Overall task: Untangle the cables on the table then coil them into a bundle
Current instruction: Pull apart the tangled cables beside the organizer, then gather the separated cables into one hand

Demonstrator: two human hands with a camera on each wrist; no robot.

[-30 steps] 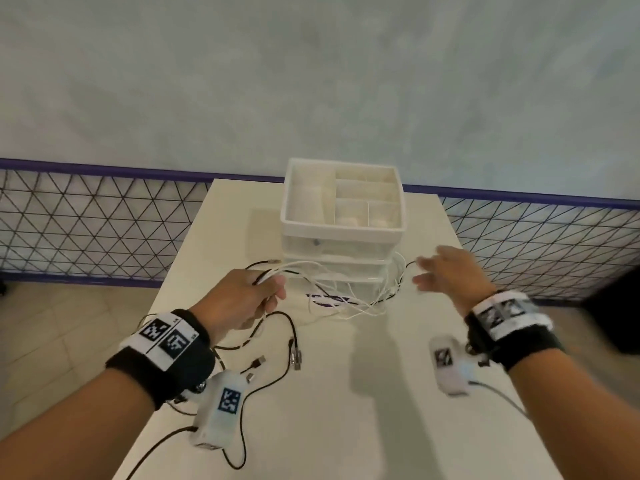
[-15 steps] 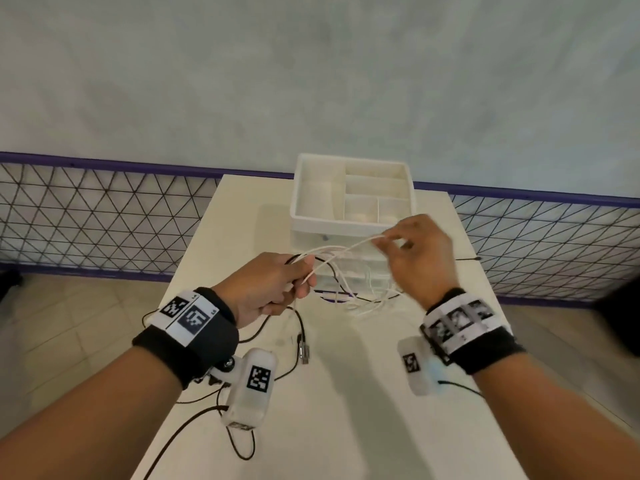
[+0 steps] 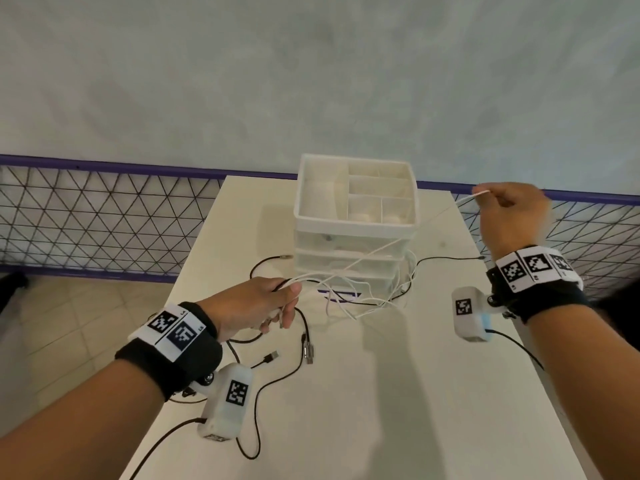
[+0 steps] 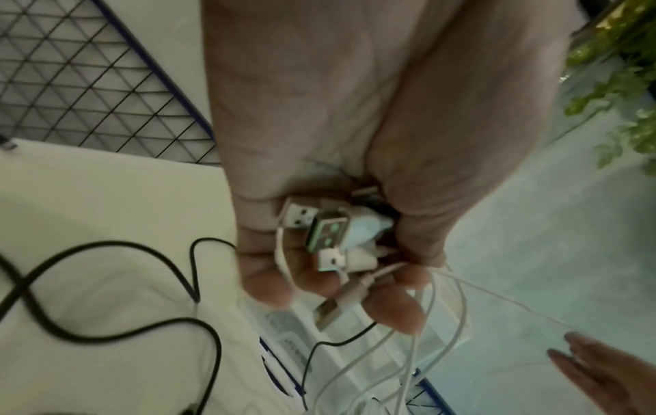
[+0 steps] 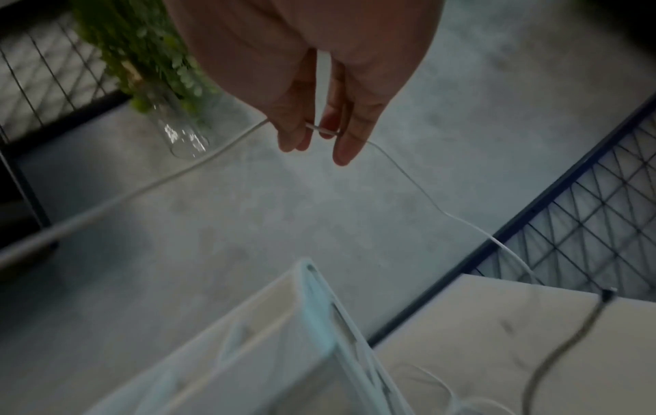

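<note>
White cables [image 3: 360, 271] tangle in front of the drawer unit and run up from my left hand [image 3: 273, 303] to my right hand [image 3: 502, 206]. My left hand grips a bunch of white cable ends; their USB plugs [image 4: 326, 233] show in its curled fingers in the left wrist view. My right hand, raised at the right of the drawer unit, pinches one thin white cable [image 5: 419, 185] near its end [image 3: 481, 192], drawn taut. Black cables [image 3: 270, 379] lie loose on the table [image 3: 381, 410] near my left wrist, and another black cable [image 3: 446, 259] lies at the right.
A white stacked drawer unit [image 3: 356, 216] with an open compartment tray on top stands at the table's far middle. A wire mesh fence [image 3: 104, 216] runs behind the table. A glass vase with green plants [image 5: 167, 92] shows in the right wrist view.
My right hand took hold of a white cable at the tangle and has pulled it up and out to the right. My left hand keeps its grip on the cable ends.
</note>
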